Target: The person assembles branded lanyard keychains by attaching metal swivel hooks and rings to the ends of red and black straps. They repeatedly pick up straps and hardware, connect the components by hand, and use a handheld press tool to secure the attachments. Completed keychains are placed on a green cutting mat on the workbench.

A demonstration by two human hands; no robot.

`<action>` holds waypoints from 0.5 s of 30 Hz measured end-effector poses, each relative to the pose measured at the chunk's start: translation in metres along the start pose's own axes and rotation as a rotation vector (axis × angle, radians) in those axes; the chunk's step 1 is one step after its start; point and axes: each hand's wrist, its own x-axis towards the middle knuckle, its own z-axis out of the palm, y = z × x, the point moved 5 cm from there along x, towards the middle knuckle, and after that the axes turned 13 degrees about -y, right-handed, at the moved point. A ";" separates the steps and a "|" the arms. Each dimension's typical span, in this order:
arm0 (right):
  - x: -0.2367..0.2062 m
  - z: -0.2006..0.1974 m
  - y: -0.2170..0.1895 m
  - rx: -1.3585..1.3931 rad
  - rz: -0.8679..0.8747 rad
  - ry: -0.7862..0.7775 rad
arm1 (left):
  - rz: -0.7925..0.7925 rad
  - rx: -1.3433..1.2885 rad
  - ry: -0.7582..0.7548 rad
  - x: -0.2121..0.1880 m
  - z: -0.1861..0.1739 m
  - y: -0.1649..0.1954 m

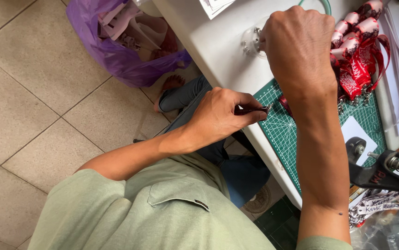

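Left hand [218,118] pinched a small metal clip [255,110] at the edge of the green mat [280,134], steadying it; right hand [296,44] closed over a clear dish [252,40] on the table [218,51], beside red lanyards [359,51].

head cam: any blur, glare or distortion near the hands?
Head view: even daylight, no glare; left hand and right hand sharp, soft shadow under them on the green cutting mat; wide-angle tilt bends the white table edge; black tool at right slightly soft.
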 end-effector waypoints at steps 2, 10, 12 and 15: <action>0.001 0.005 -0.001 -0.032 -0.004 -0.025 | -0.003 0.005 0.012 -0.001 -0.002 -0.001; 0.001 -0.002 0.001 0.113 -0.014 -0.047 | 0.010 0.043 0.039 0.002 -0.001 0.000; -0.001 -0.005 0.001 0.204 -0.002 -0.038 | 0.018 0.035 0.042 0.001 -0.001 0.001; 0.001 0.002 0.002 0.300 0.095 -0.160 | -0.008 0.041 0.040 0.000 0.000 0.002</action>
